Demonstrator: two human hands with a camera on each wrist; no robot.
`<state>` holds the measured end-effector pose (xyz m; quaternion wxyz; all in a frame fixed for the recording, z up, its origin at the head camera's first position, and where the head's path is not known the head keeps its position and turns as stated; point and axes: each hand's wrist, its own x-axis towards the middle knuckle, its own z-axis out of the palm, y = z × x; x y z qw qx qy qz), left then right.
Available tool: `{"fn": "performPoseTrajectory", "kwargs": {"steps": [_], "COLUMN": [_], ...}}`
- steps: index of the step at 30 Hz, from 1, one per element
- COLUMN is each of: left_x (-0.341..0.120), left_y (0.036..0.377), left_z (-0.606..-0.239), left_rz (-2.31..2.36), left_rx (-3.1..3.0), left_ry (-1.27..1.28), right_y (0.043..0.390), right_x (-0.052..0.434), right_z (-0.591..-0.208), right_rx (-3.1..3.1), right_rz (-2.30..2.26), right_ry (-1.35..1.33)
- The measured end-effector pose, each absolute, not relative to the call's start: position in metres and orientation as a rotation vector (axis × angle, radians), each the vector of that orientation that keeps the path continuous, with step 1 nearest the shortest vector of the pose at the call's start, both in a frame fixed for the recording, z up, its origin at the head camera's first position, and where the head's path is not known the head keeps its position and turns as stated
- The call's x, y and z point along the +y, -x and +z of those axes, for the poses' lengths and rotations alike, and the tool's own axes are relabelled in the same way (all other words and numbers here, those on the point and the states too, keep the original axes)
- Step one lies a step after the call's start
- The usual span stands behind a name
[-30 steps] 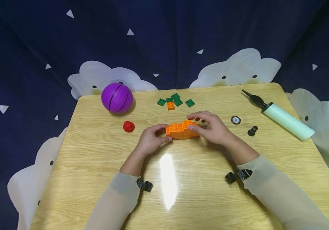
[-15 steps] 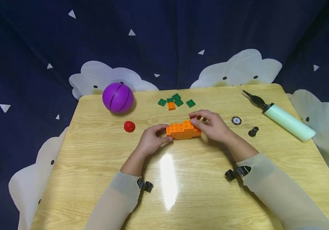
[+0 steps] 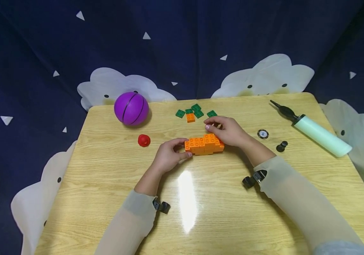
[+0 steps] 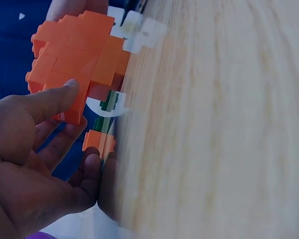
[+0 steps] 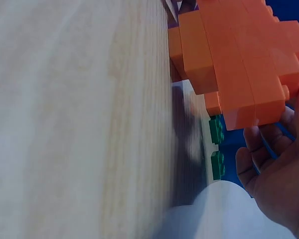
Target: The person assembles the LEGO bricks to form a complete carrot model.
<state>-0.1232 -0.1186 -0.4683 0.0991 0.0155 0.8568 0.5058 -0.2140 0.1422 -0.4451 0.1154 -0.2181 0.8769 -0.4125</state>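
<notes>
Head view: the left hand pinches the left end of the orange block assembly, central on the table; the right hand, near its right end, has loosely curved, empty fingers. Both wrist views: green bricks lie beyond.

Right hand moved nearer green bricks; thumb now off orange build

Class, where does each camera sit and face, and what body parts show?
Head: on the head, facing forward and down at the wooden table; shows left hand, right hand, beige sleeves.
Left wrist: on that wrist, facing the stepped orange plastic-brick block; shows left hand, part of right.
Right wrist: on that wrist, facing the block; shows right hand.
Wrist views share block and green plastic bricks.
</notes>
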Motion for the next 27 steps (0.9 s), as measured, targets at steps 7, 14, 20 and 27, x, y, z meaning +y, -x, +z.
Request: {"fn": "performPoseTrajectory", "kwargs": {"steps": [7,14,20,27], "left_x": [-0.119,-0.119,-0.120,-0.121], "left_y": [0.124,0.124,0.124,0.125], "left_z": [-0.469,-0.468,-0.470,-0.470], "left_rz": [1.483,1.465,1.464,1.457], "left_rx": [2.534,2.552,2.552,2.560], "left_ry": [-0.033,-0.034,-0.036,-0.052], "right_y": [0.231,0.245,0.255,0.265], "right_x": [0.131,0.126,0.121,0.110], "right_z": [-0.444,-0.444,-0.450,-0.458], "right_rx": [2.573,2.573,2.564,2.588], "right_rz": [-1.194,-1.166,-1.132,-1.064], "right_ry": [0.642,0.657,0.675,0.745]}}
